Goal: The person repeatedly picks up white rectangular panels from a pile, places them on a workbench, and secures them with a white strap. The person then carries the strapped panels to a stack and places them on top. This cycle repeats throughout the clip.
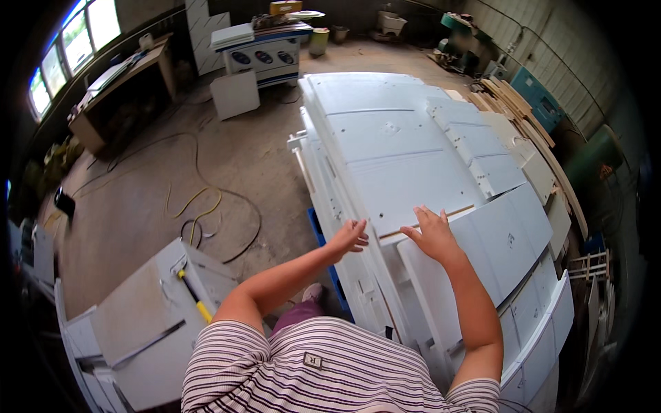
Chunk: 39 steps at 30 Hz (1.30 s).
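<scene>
Striped shirt (323,378) fills the bottom of my view, both bare forearms reaching up from it to the stack of white panels (406,158). My left hand (351,236) rests on the stack's near left edge, fingers (360,226) loosely spread and flat, pinching nothing. My right hand (432,233) lies palm-down on the top panel, just right of the left hand, fingers spread beside a thin wooden strip (427,221). Left of the stack, a yellow-handled hammer (193,296) lies on a white cabinet (151,323), and yellow cable (200,206) loops across the floor.
</scene>
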Available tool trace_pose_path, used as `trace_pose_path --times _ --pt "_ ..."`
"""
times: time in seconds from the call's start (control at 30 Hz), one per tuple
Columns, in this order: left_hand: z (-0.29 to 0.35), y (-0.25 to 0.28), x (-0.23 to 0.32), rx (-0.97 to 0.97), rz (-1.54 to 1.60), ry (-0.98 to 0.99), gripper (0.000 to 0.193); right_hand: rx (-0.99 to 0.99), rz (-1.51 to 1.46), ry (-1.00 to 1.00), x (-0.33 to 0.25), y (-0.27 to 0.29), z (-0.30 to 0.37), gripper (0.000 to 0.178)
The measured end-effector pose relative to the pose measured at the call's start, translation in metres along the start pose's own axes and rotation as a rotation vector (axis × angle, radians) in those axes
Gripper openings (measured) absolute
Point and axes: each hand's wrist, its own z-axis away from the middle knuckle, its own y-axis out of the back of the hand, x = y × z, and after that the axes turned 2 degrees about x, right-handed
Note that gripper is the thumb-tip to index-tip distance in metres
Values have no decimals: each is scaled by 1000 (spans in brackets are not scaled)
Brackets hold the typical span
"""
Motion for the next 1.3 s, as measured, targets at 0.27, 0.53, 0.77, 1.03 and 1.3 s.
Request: trace_pose_path --times 0.27,0.53,0.77,1.03,1.3 --pt "214 -10 -178 -254 -482 -30 36 51 497 -75 -105 -80 -2 66" --pt "353 42 -208 100 -531 38 33 132 478 -8 -61 -108 -26 19" --pt "461 91 -284 412 -348 -8 30 35 650 -37 13 -152 -87 16" --pt "629 133 -328 678 -227 288 35 595 295 483 -131 -250 -44 43" --pt "695 114 -353 963 -92 173 38 -502 -522 937 -471 -270 275 38"
